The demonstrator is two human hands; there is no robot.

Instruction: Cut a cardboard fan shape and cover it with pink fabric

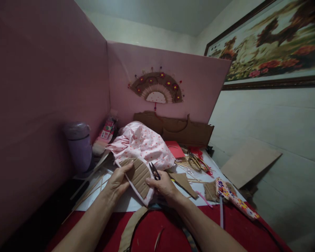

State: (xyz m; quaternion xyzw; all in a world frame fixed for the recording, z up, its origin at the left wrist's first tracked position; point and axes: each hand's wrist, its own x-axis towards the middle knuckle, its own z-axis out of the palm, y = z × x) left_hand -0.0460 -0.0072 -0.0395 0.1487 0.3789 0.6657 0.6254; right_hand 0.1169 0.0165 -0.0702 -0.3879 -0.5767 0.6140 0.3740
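Observation:
My left hand (118,182) grips the left edge of a curved piece of ribbed brown cardboard (138,175), which lies on white dotted fabric wrapped under its rim. My right hand (162,184) is closed around small black thread snips (154,171), whose blades point up beside the cardboard's right edge, and its fingers also touch that edge. Behind the cardboard lies a bunched heap of pink-dotted white fabric (143,141).
On the table are gold scissors (195,162), cardboard scraps (184,182), thin wooden sticks (90,187), a flower-patterned glue gun (235,197) and a cardboard arc (128,229) on red cloth. A purple jar (78,145) stands left. A finished fan (156,87) hangs on the pink partition.

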